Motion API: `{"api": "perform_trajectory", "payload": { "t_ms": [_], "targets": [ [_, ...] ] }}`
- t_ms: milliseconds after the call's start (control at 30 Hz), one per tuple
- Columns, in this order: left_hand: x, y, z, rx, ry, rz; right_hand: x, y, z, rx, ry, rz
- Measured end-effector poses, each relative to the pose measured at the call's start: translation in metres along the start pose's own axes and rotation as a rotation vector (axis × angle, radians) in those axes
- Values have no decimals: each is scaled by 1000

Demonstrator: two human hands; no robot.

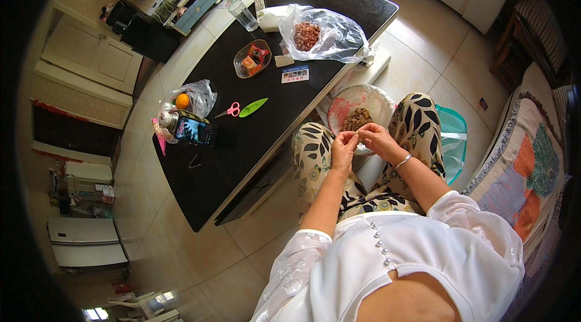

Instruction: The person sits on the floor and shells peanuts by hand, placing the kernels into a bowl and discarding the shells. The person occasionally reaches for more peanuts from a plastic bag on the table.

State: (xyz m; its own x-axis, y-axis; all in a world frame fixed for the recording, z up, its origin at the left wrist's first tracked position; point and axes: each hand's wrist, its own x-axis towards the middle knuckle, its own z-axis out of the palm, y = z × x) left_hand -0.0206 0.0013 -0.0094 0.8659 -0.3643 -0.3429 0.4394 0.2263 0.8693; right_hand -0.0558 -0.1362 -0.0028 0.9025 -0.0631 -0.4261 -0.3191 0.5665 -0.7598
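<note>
My left hand (344,150) and my right hand (380,141) meet at the fingertips over a lined waste bin (383,103) between my knees. Thumbs and forefingers pinch a small pale piece, mostly hidden and too small to name. Below the fingers, brown shells or husks (357,118) lie heaped in the bin's liner. A silver bangle circles my right wrist. On the black coffee table (218,149), a clear plastic bag (338,40) lies spread with reddish-brown nuts, seemingly shelled peanuts (307,36), inside.
Along the table are a glass tumbler (243,15), a basket of wrapped snacks (253,59), a printed card (295,74), pink-handled scissors (229,110), a green sheath (253,107), a lit phone (196,131) and an orange (182,101). A turquoise bag (453,145) stands right of my knee.
</note>
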Motion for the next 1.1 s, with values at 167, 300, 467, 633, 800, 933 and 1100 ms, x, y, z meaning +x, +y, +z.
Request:
{"api": "perform_trajectory", "payload": {
  "t_ms": [167,300,467,633,800,933,1100],
  "targets": [
    [0,1,1,-10,6,-3,0,-1,1,18,22,50],
    [-1,2,1,19,-23,34,-2,-3,2,20,6,63],
    [0,1,1,-16,-7,3,-2,-2,1,-3,-13,40],
    [1,2,-5,-69,-114,-42,-2,-3,6,-76,-34,-65],
    [1,3,-8,-115,-165,-99,-12,-13,14,-235,-59,-73],
    [-1,6,-7,-199,-207,-180,-14,-16,15,-273,-59,-73],
    [-4,12,-3,-261,-263,-222,-11,-13,12,-234,-79,-54]
  ]
}}
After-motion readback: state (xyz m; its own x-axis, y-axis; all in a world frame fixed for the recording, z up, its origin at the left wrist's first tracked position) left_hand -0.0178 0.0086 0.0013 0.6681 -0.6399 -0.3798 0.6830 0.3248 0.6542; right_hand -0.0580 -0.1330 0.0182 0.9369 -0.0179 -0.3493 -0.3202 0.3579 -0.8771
